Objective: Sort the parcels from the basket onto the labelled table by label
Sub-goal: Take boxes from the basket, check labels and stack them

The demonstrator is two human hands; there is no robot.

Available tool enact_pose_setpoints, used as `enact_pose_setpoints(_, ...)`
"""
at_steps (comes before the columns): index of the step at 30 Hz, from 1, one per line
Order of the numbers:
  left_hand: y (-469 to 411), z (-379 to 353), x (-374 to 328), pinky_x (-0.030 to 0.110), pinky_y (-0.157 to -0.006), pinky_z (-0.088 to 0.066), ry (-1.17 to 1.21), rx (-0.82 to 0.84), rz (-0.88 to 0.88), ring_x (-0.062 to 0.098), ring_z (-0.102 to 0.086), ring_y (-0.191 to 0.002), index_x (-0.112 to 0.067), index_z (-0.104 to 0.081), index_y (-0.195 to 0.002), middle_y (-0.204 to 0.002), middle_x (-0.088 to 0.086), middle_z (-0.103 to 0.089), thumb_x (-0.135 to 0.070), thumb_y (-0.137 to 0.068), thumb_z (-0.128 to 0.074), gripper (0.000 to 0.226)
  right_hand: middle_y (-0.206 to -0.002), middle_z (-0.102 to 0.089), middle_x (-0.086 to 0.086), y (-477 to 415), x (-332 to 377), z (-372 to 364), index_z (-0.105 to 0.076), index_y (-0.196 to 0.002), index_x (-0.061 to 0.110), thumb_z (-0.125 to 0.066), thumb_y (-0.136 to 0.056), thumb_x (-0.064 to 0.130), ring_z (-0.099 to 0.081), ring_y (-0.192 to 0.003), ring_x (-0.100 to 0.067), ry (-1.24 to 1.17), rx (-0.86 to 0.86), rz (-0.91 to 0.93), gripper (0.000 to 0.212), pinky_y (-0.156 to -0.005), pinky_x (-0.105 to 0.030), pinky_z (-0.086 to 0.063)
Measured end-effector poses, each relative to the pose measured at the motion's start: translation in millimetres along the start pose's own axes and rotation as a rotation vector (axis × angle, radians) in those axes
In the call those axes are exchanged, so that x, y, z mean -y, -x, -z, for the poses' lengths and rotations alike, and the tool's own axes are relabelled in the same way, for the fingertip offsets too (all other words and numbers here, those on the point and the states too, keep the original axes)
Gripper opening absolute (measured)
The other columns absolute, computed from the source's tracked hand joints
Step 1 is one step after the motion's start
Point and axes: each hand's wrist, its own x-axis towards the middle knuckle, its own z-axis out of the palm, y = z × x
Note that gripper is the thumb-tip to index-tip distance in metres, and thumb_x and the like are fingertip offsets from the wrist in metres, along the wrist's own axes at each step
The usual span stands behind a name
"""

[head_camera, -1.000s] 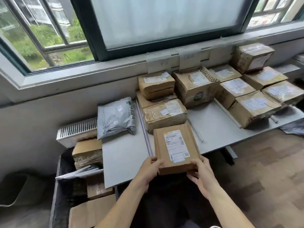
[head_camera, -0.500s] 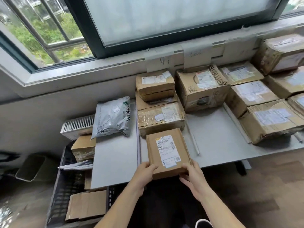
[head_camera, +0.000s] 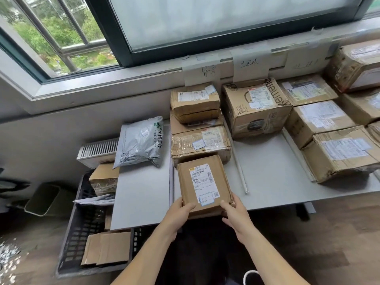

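The dark basket [head_camera: 78, 239] left of the bench [head_camera: 273, 182] holds cardboard parcels (one flat piece lies at its near end). Both hands, left hand [head_camera: 181, 212] and right hand [head_camera: 236, 212], clasp a flat brown parcel [head_camera: 203, 182] at the bench's near edge, fingers [head_camera: 226, 204] curled on its corners.

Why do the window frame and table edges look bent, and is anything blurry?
Head view: the wide-angle lens bows the window frame and table edge; daylight is soft, no glare; the parcel label stays sharp, while the floor at lower left smears.
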Motion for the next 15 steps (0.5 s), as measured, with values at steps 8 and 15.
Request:
enact_pose_setpoints(8,-2,2,9,0.037,-0.103,-0.049,0.064,-0.041,-0.063,0.01,-0.061,-0.122,-0.034,-0.055,-0.137,-0.128,-0.015,-0.068,-0.037,-0.095,-0.066,0.043,-0.128,-0.06,0.0,1,-5,-5,-0.042,-0.136,0.024,-0.065,-0.099,0.019,-0.059,-0.117,-0.022,0.013,-0.043,-0.069,0.044,-0.099,-0.043,-0.053)
enact_pose_setpoints(15,-7,12,13,0.017,-0.086,-0.053,0.022,-0.142,-0.111,0.007,-0.06,-0.113,-0.017,-0.045,-0.15,-0.14,-0.007,-0.057,-0.025,-0.099,-0.063,0.054,-0.112,-0.069,-0.005,27,-28,2,-0.058,-0.111,0.015,-0.065,-0.098,0.032,-0.072,-0.098,-0.019,0.245,-0.018,-0.124,0.023,-0.092,-0.041,-0.061)
